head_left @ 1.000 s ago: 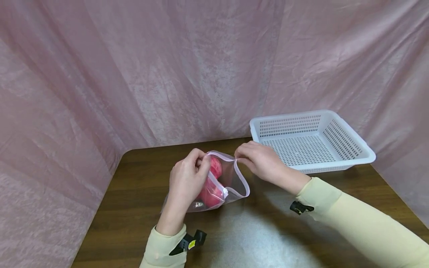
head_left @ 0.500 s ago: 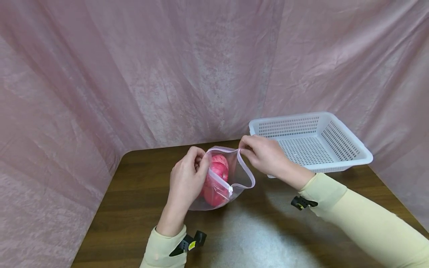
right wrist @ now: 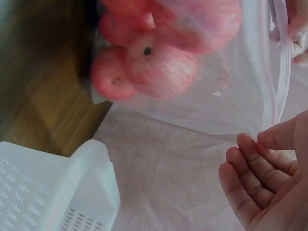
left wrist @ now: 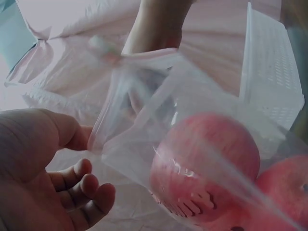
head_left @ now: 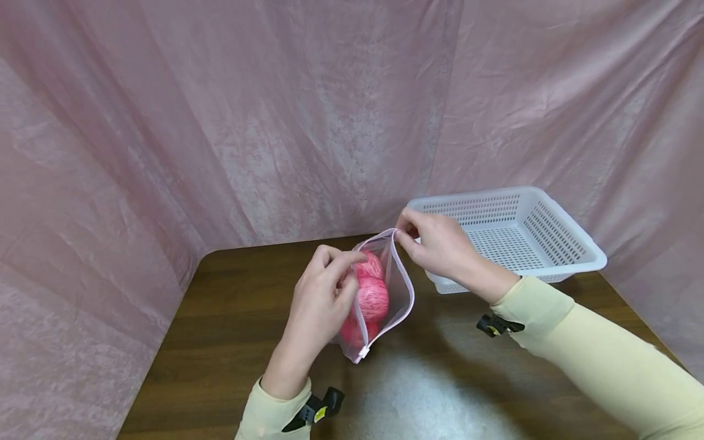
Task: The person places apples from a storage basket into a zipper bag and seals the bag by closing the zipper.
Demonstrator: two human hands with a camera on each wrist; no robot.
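Pink cloth (head_left: pixel 275 122) hangs in loose folds behind and beside a dark wooden worktop (head_left: pixel 231 342), with a bright patch of light on its near part. Over the middle of it is a see-through zip bag (head_left: pixel 393 293) with several red apples (head_left: pixel 373 299) inside; whether its bottom rests on the wood cannot be told.

At the far right of the mouth, the right hand (head_left: pixel 440 244) pinches the rim between thumb and fingertip, other fingers loosely bent. On the left side, the left hand (head_left: pixel 319 299) appears to pinch the rim too, its lower fingers curled beneath; the exact hold is partly hidden. Gripping two separate places probably keeps the thin, limp film from falling together, so the mouth stands apart. Only the rim is held, likely because the apples' weight draws the bag down into shape. The white slider (head_left: pixel 364 352) sits at the near corner, away from the gap, which would explain why the zip can part so widely.

Off to the right, a white basket (head_left: pixel 566 267) stands partly behind the right hand, perhaps set aside to give both hands room.
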